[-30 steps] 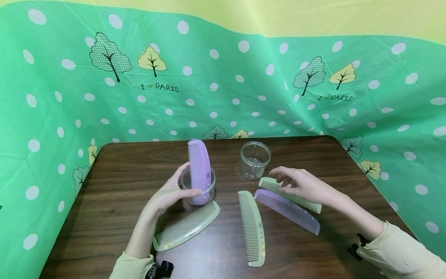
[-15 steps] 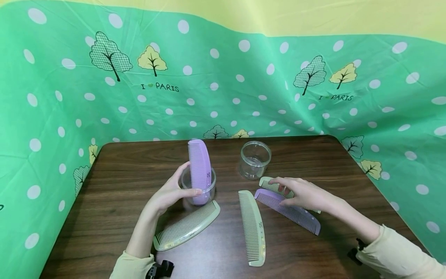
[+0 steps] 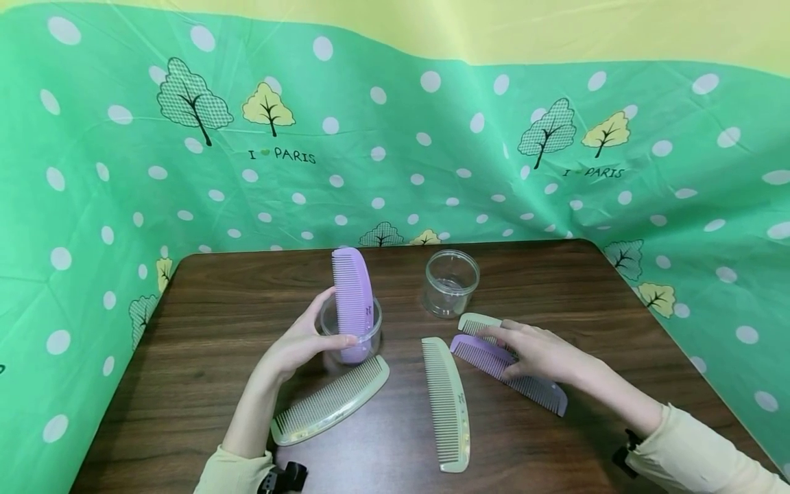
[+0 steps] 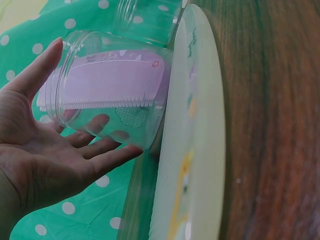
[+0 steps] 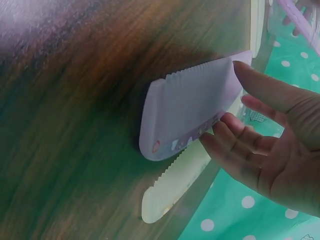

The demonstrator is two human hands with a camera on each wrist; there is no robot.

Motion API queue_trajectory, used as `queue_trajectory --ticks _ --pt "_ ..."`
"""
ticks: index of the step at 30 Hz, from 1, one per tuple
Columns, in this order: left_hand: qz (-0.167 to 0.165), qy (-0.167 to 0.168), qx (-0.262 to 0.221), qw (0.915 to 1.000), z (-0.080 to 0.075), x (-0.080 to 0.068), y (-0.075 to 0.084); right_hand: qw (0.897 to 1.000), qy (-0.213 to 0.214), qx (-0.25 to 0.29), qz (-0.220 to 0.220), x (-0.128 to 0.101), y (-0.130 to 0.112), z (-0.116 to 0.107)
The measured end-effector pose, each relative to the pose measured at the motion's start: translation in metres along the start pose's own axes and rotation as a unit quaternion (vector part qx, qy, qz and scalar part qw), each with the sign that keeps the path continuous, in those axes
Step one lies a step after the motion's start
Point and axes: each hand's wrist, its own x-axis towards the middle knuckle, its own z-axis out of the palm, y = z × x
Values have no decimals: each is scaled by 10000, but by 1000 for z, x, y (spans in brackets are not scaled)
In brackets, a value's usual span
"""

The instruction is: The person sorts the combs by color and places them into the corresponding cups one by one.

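My left hand holds a clear jar from its left side, thumb at the rim and fingers along the wall. A purple comb stands in that jar, its upper part above the rim. My right hand is over a second purple comb lying on the table. The fingertips are by its spine and the thumb is at its toothed side; whether they press on it I cannot tell. Just behind it lies a pale green comb, partly covered by the right hand in the head view.
Another clear jar stands at the back, right of the held one. Two more pale green combs lie on the brown table: one comb before the left jar, one comb near the middle. Polka-dot cloth borders the table.
My right hand has come down and nearer, from over the pale green comb to the purple comb. The left hand, its jar and the lying combs have stayed put.
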Motion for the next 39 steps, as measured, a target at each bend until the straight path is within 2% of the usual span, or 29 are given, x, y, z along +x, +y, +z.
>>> queue_trajectory --ticks 6,15,32,39 --pt "-40 -10 2 10000 0 0 1 9998 119 -174 -15 0 -1 2" --pt "-46 -20 40 10000 0 0 3 9999 10 60 150 1 2 5" --pt "-40 -15 6 10000 -1 0 2 9997 -94 221 -43 0 4 0" --pt "-2 -35 14 10000 0 0 2 9978 -290 543 -226 1 6 -7"
